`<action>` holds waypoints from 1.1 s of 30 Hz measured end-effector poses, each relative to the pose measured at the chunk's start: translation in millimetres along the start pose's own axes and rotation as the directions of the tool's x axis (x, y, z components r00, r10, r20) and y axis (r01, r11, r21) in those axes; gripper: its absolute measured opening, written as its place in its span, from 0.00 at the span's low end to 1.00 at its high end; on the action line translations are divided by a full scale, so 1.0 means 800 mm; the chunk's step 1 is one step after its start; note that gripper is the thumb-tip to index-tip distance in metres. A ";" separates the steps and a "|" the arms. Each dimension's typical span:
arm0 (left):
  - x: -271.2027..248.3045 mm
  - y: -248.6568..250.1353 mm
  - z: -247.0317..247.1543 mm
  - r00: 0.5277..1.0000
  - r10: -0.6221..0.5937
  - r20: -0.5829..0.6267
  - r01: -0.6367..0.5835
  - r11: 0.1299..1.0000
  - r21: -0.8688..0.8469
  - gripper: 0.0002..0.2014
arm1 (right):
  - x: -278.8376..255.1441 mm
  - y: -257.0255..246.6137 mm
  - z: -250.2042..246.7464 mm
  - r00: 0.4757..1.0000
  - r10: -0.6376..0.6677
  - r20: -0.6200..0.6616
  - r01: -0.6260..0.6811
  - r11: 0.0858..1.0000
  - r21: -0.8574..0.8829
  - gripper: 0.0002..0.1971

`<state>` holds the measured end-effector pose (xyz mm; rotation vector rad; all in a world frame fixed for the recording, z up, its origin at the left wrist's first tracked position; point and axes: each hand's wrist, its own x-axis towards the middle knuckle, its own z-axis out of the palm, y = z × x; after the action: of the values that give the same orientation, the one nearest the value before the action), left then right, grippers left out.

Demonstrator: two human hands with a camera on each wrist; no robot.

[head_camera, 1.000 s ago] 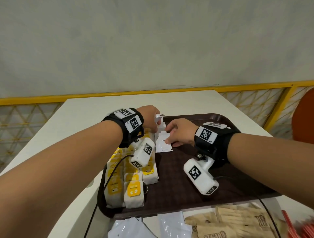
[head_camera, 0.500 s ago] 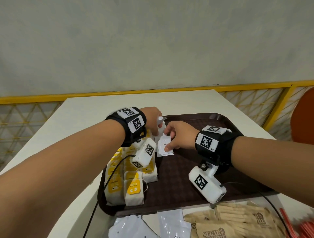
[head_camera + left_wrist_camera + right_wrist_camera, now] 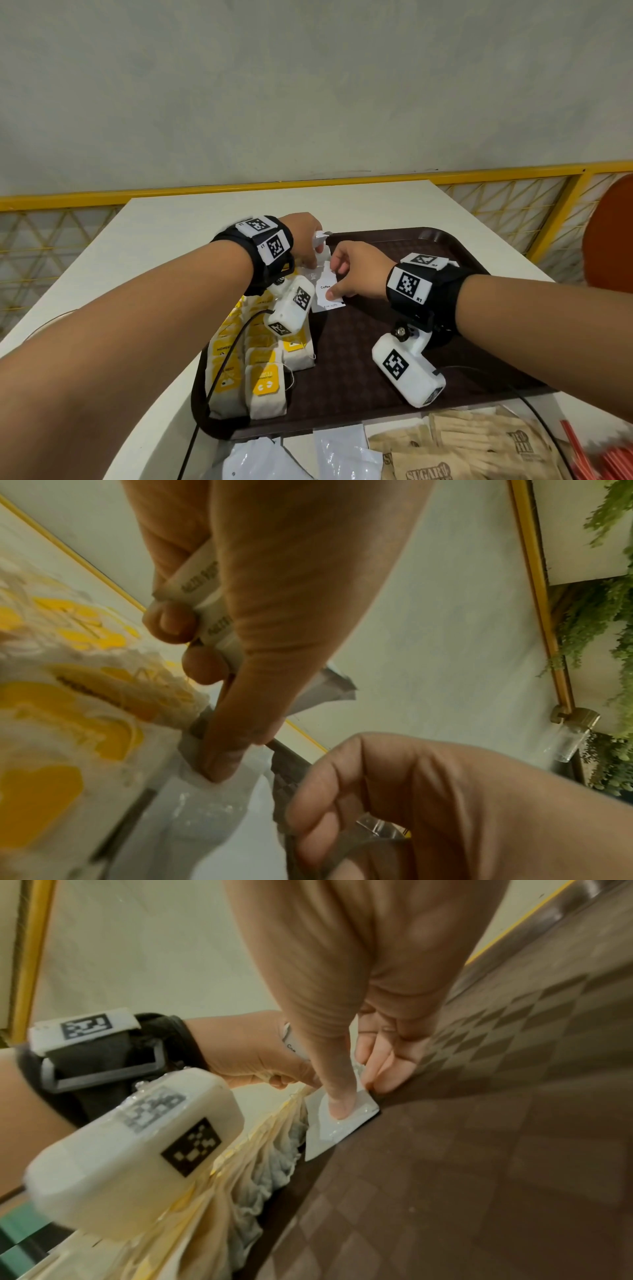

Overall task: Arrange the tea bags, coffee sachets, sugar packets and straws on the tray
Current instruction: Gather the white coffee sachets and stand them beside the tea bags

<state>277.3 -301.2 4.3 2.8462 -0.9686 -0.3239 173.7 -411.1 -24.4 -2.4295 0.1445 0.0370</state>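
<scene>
a: while the right hand [image 3: 354,270] pins a white coffee sachet [image 3: 327,297] flat on the tray [image 3: 455,246] with thumb and fingertips curled onto it, which step would you say this is?

b: laying out the coffee sachets, i'd judge. the sachet lies on the dark checkered tray floor just beside the rows of tea bags [image 3: 265,387], which fill the tray's left side.

a: and the left hand [image 3: 306,236]?

b: its fingers are curled round a small stack of further sachets [image 3: 209,604], while its forefinger reaches down and presses on a sachet on the tray, right by the tea bags.

a: how does the sachet look?

b: flat, glossy white, rectangular, with "coffee" printed on it; thin and slippery, i'd guess.

a: what does the next move call for?

b: probably squaring this one against the tea bags, then drawing another from the left hand's stack and setting it alongside. more sachets [image 3: 346,455], brown sugar packets [image 3: 472,448] and red straws [image 3: 603,459] wait on the worktop [image 3: 178,233] at the tray's near edge.
</scene>
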 end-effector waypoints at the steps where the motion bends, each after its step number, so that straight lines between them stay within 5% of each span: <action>1: 0.001 0.000 0.000 1.000 -0.001 0.000 0.001 1.000 -0.004 0.11 | 0.000 -0.001 0.000 1.000 0.002 -0.005 -0.002 1.000 -0.006 0.21; 17: -0.018 -0.029 -0.020 0.982 -0.051 -0.182 0.024 0.989 -0.147 0.11 | -0.009 -0.003 -0.001 0.986 0.142 -0.086 -0.120 0.968 0.220 0.15; 20: -0.022 -0.036 -0.019 0.980 -0.066 -0.187 0.039 0.989 -0.141 0.11 | -0.015 -0.010 0.006 0.981 0.190 -0.046 -0.166 0.932 0.323 0.24; 24: -0.025 -0.038 -0.017 0.978 -0.077 -0.194 0.050 0.989 -0.140 0.10 | -0.017 -0.021 0.020 0.987 0.153 0.049 -0.159 0.894 0.419 0.24; 33: -0.029 -0.042 -0.019 0.974 -0.086 -0.211 0.052 0.986 -0.161 0.09 | 0.026 0.011 0.041 0.989 0.137 0.047 -0.144 0.905 0.400 0.39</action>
<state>282.9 -260.0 16.9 2.7076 -0.7686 -0.0855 193.5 -398.6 -56.4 -2.0014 0.2904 0.0854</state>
